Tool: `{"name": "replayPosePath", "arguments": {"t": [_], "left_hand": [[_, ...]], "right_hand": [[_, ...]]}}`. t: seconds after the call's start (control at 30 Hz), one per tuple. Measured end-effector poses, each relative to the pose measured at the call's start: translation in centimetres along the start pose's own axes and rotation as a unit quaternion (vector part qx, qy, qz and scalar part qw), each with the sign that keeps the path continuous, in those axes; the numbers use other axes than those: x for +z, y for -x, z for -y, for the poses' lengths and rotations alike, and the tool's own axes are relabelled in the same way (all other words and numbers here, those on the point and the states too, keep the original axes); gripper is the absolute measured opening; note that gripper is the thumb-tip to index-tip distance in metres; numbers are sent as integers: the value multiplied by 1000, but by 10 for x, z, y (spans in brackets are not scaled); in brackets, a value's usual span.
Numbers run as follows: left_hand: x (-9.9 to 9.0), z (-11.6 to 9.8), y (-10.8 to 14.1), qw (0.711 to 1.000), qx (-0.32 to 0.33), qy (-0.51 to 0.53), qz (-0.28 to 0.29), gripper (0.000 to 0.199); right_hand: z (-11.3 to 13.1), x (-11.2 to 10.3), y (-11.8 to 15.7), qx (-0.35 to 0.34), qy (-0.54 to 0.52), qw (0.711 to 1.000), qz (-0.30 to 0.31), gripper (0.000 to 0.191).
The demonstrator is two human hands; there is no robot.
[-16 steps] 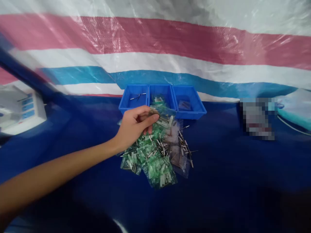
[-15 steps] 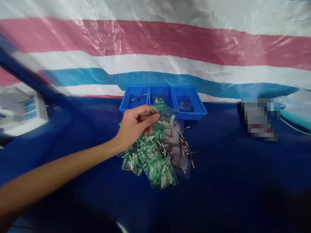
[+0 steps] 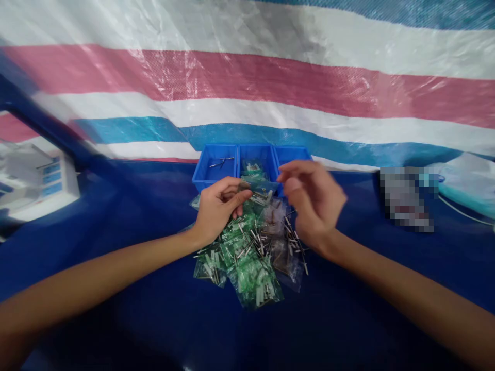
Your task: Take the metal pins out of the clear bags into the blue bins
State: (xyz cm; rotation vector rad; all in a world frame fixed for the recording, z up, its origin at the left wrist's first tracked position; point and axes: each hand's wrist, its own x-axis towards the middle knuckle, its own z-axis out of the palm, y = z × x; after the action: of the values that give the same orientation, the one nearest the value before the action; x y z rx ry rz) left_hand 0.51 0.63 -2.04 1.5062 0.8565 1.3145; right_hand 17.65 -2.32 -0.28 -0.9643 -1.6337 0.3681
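Your left hand (image 3: pixel 220 210) pinches a clear packet (image 3: pixel 265 194) between thumb and fingers, over the far end of the pile (image 3: pixel 247 257) on the desk (image 3: pixel 143 193). The fingers cover the packet's left end, and its contents are hard to make out. Right of the pile, your right hand (image 3: pixel 314 203) is blurred, fingers curled; whether they grip anything, you cannot tell. It hides most of the right tray (image 3: pixel 294 152) behind the pile. Beside that stand the middle tray (image 3: pixel 257 150), its front partly masked, and the left tray (image 3: pixel 216 175).
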Motion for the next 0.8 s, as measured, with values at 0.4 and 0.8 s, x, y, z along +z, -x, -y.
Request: {"name": "replayPosePath", "arguments": {"t": [0.4,0.8], "left_hand": [[0,1,1,1000,8,-18,-23,8],[-1,-2,0,998,-12,-61,22,19]], "right_hand": [[-28,15,11,-11,-7,996,83,6],[-33,15,15,42,-67,995,67,12]]}}
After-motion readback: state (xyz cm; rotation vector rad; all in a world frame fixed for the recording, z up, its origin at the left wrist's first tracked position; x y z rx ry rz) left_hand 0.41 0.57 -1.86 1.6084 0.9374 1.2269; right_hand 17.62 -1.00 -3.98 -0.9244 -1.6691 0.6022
